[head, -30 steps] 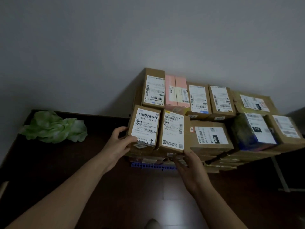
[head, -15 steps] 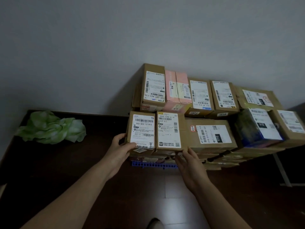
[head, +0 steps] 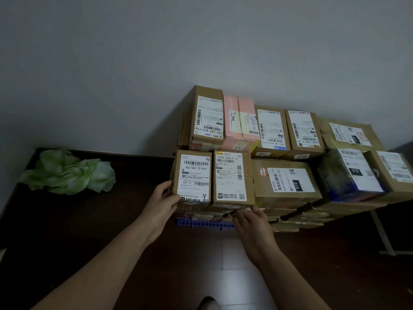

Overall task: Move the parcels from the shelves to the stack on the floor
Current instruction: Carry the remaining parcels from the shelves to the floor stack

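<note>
Left hand (head: 161, 203): thumb and fingers wrapped round the left side of the 812 parcel (head: 193, 177), holding it
Right hand (head: 253, 228): fingertips at the neighbour parcel (head: 232, 179)'s near bottom edge, can't tell if gripping or just touching
Parcels: side by side on top of the stack (head: 288, 184)
Off left: crumpled green cloth (head: 69, 173)

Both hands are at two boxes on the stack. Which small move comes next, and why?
Probably let go and draw back: the left box and right box seem to rest level on the stack, left hand gripping one's side, right hand at the other's corner.
</note>
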